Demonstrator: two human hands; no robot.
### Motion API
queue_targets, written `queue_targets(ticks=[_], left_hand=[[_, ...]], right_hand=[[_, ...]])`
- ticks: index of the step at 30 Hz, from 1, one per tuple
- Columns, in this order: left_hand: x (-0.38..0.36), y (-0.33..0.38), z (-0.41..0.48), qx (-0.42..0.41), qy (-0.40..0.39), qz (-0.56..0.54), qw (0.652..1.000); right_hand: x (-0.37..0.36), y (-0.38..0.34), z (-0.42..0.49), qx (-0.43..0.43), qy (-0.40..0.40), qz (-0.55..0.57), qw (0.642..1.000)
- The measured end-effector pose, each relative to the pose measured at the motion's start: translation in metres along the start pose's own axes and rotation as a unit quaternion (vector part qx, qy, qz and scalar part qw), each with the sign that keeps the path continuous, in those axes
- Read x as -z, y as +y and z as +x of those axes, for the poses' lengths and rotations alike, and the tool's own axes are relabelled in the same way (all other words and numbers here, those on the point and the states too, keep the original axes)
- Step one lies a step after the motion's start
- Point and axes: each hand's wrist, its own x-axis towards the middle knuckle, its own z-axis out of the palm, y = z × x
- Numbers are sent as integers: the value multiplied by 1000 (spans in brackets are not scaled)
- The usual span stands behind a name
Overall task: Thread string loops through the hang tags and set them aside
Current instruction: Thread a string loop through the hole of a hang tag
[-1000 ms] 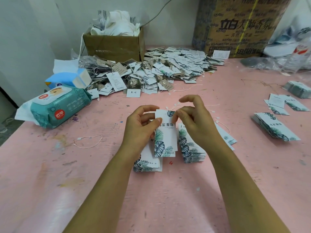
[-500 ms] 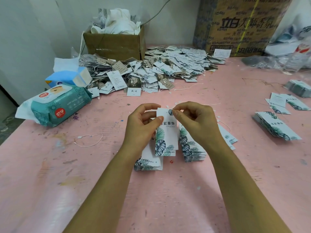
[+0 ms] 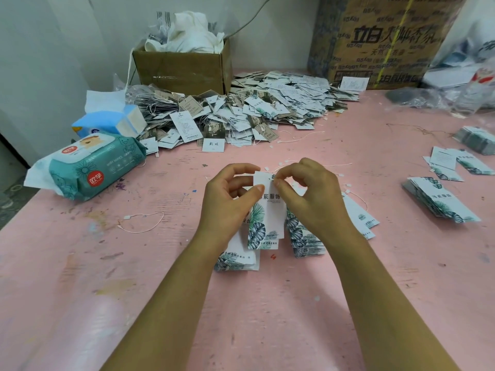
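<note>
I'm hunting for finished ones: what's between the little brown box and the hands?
In the head view, a pile of hang tags lies there, then pink table before the left hand and right hand.

The slim, bare left forearm point(image 3: 166, 303) and the slim, bare right forearm point(image 3: 380, 303) show uncovered skin from the bottom edge of the view up to the wrists. The bare left hand point(image 3: 227, 202) and the bare right hand point(image 3: 313, 199) are likewise uncovered. The left thumbnail point(image 3: 259, 187) looks short and unpainted, though the picture is too soft there to be certain.
</note>
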Motion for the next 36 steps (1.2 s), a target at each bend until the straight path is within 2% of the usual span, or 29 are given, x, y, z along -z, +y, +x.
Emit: queue_targets(ticks=[11, 18, 27, 31, 33, 36], left_hand=[[-2, -1, -1, -17, -25, 14, 999], [1, -3, 2, 4, -38, -56, 998], [3, -6, 4, 30, -44, -55, 997], [1, -6, 3, 36, -54, -8, 998], [0, -6, 2, 31, -49, 15, 998], [0, -5, 3, 27, -26, 33, 999]], right_hand=[[-3, -1, -2, 32, -9, -68, 997], [-4, -3, -3, 58, -1, -28, 998], [-6, -5, -3, 80, -15, -2, 997], [-7, -4, -3, 50, -61, 39, 996], [-7, -1, -3, 45, -101, 32, 993], [-5, 2, -2, 44, -108, 12, 993]])
